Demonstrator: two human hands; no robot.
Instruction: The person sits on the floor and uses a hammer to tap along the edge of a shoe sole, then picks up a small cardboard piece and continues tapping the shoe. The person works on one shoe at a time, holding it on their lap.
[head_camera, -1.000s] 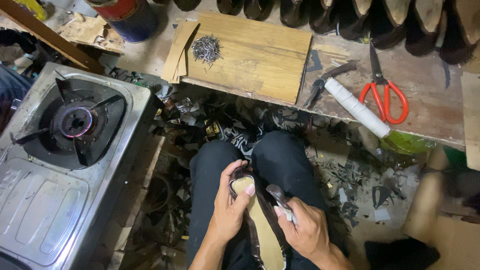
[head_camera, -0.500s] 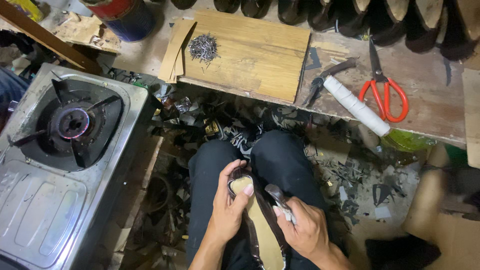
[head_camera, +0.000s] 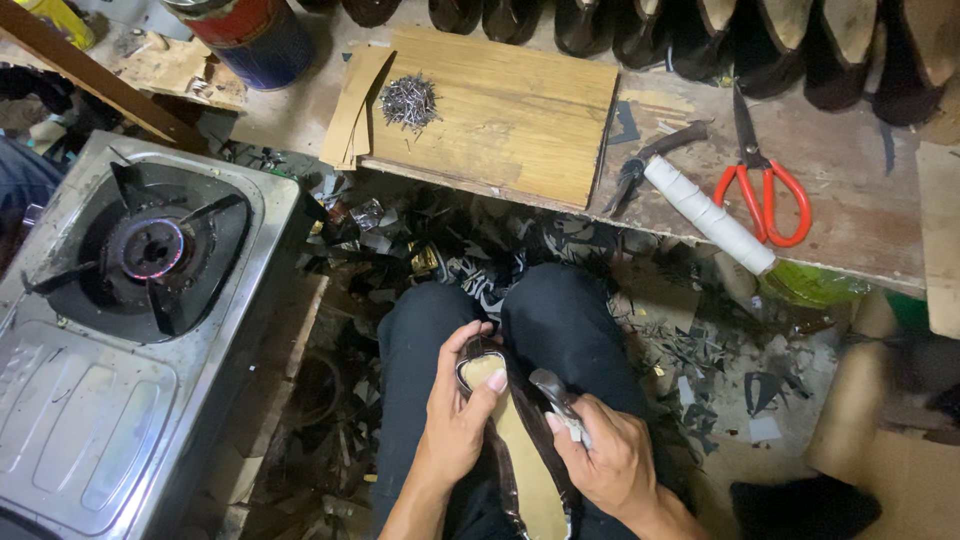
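The shoe (head_camera: 515, 440) lies sole-up on the person's lap, below the near edge of the worktop (head_camera: 860, 200). The left hand (head_camera: 455, 420) is curled around its toe end, thumb pressed flat on the pale insole. The right hand (head_camera: 610, 465) is closed around a metal-tipped tool (head_camera: 558, 398), its tip set against the dark upper at the shoe's edge. To my eye this is the pulling step, drawing the upper over the insole rim; the next move calls for a steady grip with the left hand and a firm, controlled tug so the leather neither tears nor slips.

On the worktop, a wooden board (head_camera: 500, 110) near the far left corner carries a loose heap of small nails (head_camera: 408, 100). Beside it lie a hammer (head_camera: 655, 160) with a white-wrapped handle and red-handled scissors (head_camera: 762, 175). A red and blue tin can (head_camera: 250, 35) stands at the far left; its contents are out of view. A gas stove (head_camera: 140, 310) stands left of the lap.
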